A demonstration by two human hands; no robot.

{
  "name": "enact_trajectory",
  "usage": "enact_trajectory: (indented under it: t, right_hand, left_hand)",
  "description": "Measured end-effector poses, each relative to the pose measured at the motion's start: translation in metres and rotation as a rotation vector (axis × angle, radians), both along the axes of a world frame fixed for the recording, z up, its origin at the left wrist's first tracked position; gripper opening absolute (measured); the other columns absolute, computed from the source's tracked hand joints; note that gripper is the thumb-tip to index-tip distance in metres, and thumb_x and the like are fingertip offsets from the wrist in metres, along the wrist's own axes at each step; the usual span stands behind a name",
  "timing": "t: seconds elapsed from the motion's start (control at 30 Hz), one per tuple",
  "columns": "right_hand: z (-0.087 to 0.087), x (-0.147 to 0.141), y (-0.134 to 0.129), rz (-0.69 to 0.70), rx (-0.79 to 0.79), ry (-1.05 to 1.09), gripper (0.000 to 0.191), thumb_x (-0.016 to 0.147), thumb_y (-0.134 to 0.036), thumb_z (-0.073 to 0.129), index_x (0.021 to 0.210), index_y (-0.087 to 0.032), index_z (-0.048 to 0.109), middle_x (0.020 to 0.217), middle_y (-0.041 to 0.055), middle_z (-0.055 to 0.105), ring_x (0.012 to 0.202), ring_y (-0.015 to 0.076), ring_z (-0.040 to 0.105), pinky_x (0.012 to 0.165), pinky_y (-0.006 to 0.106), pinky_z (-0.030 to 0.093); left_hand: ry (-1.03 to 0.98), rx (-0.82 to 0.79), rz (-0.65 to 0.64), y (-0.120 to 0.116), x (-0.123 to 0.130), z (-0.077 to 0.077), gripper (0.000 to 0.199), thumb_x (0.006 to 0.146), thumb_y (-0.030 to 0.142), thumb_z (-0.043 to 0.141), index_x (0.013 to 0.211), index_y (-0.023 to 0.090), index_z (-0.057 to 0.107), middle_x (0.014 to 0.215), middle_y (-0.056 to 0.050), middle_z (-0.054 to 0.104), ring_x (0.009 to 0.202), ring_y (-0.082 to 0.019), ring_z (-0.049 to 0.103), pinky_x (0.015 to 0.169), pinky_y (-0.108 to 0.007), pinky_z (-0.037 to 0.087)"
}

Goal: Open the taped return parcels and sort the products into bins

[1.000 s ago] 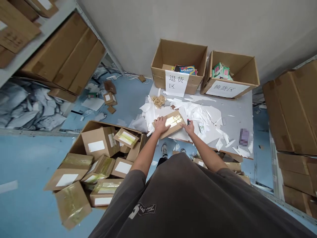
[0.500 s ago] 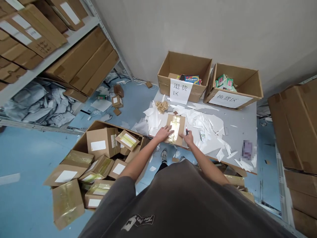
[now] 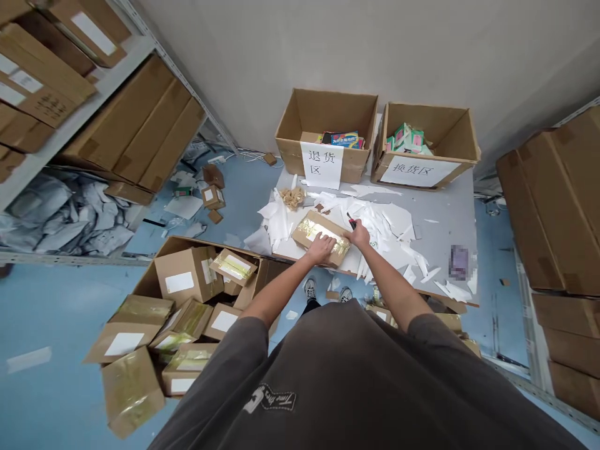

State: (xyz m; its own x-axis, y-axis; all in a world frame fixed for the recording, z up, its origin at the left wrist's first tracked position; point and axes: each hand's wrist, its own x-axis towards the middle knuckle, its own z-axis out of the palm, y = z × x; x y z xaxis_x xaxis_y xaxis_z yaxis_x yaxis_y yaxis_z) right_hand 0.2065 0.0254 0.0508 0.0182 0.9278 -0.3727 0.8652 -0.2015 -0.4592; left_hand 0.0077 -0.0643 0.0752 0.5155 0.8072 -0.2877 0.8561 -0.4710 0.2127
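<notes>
On the table lies a taped cardboard box (image 3: 311, 225) with a white label, turned slantwise to the table edge. My left hand (image 3: 321, 248) rests on top of it, fingers spread over the label and tape. My right hand (image 3: 359, 235) is closed around a utility knife (image 3: 351, 220) with red and black parts, its tip pointing away from me. The right fingers also touch the box's right end. Torn white paper (image 3: 396, 219) lies around and behind the box.
Two open cartons with paper signs, the left carton (image 3: 288, 147) and the right carton (image 3: 471, 156), stand at the table's back. Crumpled brown paper (image 3: 292, 197) lies left. A big carton (image 3: 162, 253) of taped boxes stands at left, near a loaded shelf (image 3: 134, 53).
The box has turned from upright to slantwise on the table. My left hand has shifted over its near side, and my right hand with the knife has moved to its right end.
</notes>
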Motion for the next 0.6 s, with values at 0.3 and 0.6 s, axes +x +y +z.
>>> enact_trajectory:
  t: [0.3, 0.6]
  right_hand:
    - [0.005, 0.031, 0.03, 0.131, -0.021, 0.164, 0.031, 0.106, -0.044, 0.059, 0.13, -0.025, 0.052, 0.11, 0.0092, 0.079, 0.102, 0.0298, 0.074, 0.09, 0.037, 0.054]
    - [0.011, 0.104, -0.01, 0.465, -0.365, 0.297, 0.016, 0.107, -0.038, 0.063, 0.099, -0.024, 0.065, 0.069, -0.0034, 0.066, 0.056, 0.0162, 0.058, 0.065, 0.025, 0.046]
  left_hand:
    - [0.033, -0.022, 0.302, 0.0, 0.041, -0.002, 0.08, 0.074, 0.034, 0.091, 0.145, 0.019, 0.059, 0.16, -0.022, 0.056, 0.159, -0.042, 0.041, 0.131, -0.055, 0.03]
    - [0.069, -0.102, 0.309, 0.013, 0.043, -0.014, 0.098, 0.066, 0.027, 0.093, 0.154, 0.009, 0.052, 0.178, -0.028, 0.033, 0.165, -0.047, 0.031, 0.133, -0.053, 0.031]
